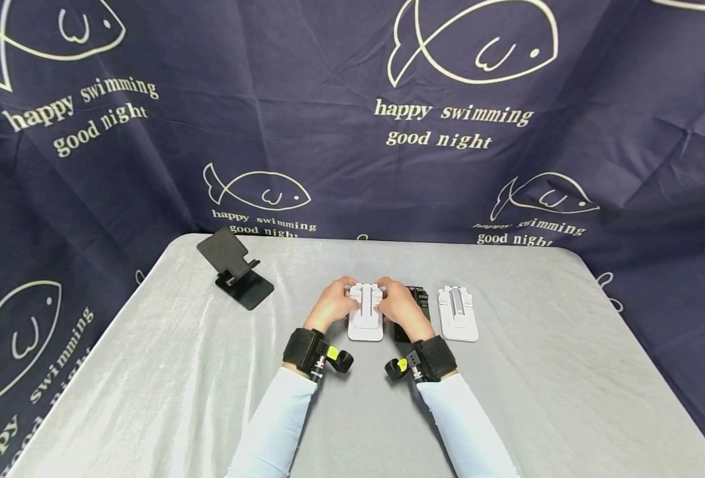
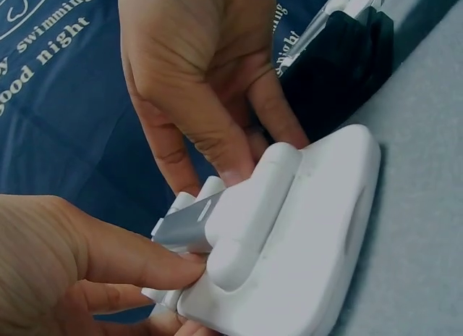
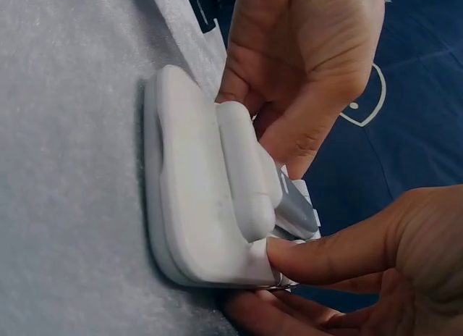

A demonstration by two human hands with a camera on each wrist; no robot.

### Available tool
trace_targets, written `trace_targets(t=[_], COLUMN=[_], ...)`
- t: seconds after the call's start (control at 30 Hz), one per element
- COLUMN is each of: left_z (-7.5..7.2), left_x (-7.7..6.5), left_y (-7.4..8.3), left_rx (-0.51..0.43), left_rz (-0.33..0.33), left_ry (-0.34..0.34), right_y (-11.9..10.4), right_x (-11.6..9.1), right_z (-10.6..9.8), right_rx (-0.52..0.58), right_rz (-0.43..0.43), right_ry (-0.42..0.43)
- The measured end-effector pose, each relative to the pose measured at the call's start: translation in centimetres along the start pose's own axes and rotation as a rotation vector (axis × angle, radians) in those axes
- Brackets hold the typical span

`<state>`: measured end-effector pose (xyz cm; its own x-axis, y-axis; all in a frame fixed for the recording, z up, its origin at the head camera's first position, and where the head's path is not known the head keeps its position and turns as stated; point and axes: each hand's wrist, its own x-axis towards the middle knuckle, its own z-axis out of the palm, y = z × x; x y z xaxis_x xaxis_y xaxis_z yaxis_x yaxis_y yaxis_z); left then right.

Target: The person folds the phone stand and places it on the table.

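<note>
A white folding phone stand (image 1: 365,325), folded flat with a grey metal strip down its middle, lies on the table between my hands. My left hand (image 1: 333,302) grips its left edge near the far end; in the left wrist view the left thumb (image 2: 155,267) presses beside the hinge. From the opposite side my right hand (image 1: 399,302) holds the right edge, its thumb (image 3: 311,260) on top and fingers curled low beside the base. Partly covered by my right hand and wrist is a folded black phone stand (image 1: 419,299).
Farther right lies a second white phone stand (image 1: 459,325), also folded flat. At the back left a black phone stand (image 1: 233,265) stands unfolded, its plate tilted up. A grey cloth covers the table (image 1: 179,372); a dark blue printed curtain (image 1: 328,99) hangs behind.
</note>
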<state>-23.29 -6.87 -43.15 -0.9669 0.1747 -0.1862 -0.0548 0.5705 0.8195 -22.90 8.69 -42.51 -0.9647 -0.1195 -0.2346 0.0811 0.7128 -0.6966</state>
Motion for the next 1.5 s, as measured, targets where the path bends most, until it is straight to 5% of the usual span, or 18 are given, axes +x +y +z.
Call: trace_targets(t=[0.37, 1.13, 1.33, 1.5], left_z=[0.0, -0.3, -2.4, -6.9], left_x=[0.3, -0.2, -1.6, -2.9], left_y=[0.0, -0.1, 0.2, 0.8], left_rx=[0.088, 0.115, 0.065, 0.034], left_rz=[0.064, 0.070, 0.050, 0.000], left_ry=[0.022, 0.006, -0.112, -0.108], right_y=[-0.2, -0.3, -1.5, -4.3], right_x=[0.1, 0.1, 0.7, 1.5], right_z=[0.1, 0.4, -1.2, -2.7], right_rx=[-0.173, -0.191, -0.241, -0.235], right_rz=[-0.038, -0.038, 0.005, -0.032], right_ry=[0.002, -0.027, -0.166, -0.178])
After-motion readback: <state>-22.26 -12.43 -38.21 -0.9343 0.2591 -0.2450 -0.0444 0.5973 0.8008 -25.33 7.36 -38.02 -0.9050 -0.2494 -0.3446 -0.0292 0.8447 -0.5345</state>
